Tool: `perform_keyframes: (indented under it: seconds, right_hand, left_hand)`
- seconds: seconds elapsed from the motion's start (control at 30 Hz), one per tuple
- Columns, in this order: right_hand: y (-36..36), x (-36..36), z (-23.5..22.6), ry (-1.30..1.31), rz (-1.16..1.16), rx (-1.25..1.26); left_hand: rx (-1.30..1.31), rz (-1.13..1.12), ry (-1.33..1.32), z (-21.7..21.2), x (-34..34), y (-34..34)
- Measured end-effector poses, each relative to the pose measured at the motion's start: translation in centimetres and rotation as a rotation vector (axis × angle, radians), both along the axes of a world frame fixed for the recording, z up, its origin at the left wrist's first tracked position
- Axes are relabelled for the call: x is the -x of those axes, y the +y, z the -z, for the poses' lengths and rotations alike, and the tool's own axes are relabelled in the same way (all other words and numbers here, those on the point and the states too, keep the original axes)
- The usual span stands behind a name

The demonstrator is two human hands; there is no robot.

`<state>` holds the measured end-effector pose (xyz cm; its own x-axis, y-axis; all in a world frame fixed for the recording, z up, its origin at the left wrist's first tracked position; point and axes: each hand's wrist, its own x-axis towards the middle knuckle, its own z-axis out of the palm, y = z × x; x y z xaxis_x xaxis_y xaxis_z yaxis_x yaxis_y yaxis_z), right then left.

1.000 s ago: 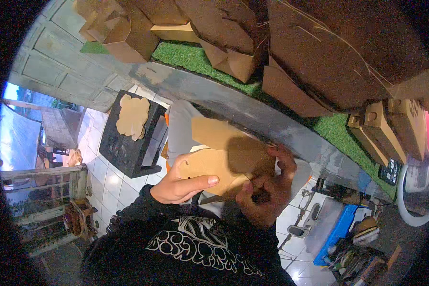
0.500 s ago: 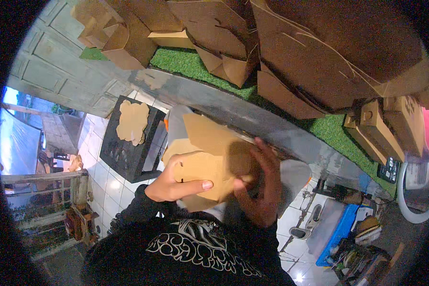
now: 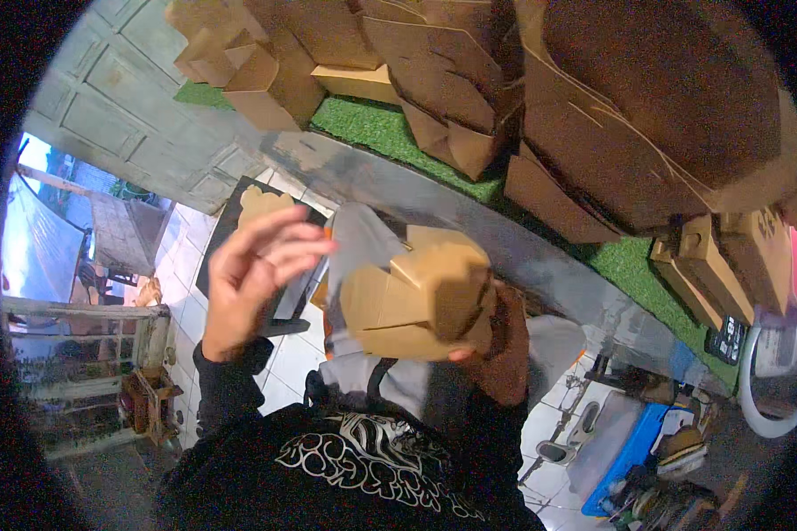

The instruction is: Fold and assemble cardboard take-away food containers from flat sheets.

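The folded cardboard (image 3: 452, 283) was above the lap (image 3: 356, 243). At its right, the right hand (image 3: 505, 345) grasped it, fingers partly hidden; at its left, the left hand (image 3: 252, 283) was free, fingers loosely spread. Held one-handed, it could have tipped or sprung open; too hard a squeeze might have creased it.

On the front of the black sweatshirt (image 3: 257, 456) we see rounded lettering (image 3: 354, 465) in white outline, below a white graphic (image 3: 381, 435). We spot pale digits on the small dark display (image 3: 728, 338) at the right, and dark marks on a brown box (image 3: 768, 265) behind it, too small for us to read.
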<state>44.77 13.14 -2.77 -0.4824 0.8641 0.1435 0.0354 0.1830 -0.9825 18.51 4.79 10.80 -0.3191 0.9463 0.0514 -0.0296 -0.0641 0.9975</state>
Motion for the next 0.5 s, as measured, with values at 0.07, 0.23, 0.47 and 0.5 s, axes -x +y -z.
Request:
perform_keyframes:
  seconds: [0.07, 0.23, 0.47, 0.5]
  right_hand:
    - [-0.5, 0.7, 1.7, 0.202, 0.084, 0.186]
    - [-1.5, 2.2, 4.4, 0.488, 0.035, 0.483]
    - [-2.5, 5.4, 6.7, 0.804, -0.127, 1.195]
    - [-2.6, 5.6, 7.0, 0.739, -0.064, 1.232]
  left_hand:
    - [-0.01, -0.096, 0.069, 1.2, 1.8, -0.5]
    - [0.26, 0.127, -0.177, 7.4, 3.4, -2.0]
    - [0.33, 0.101, -0.211, 12.3, -3.3, -3.0]
    - [0.362, 0.009, -0.121, 12.5, -4.0, -2.6]
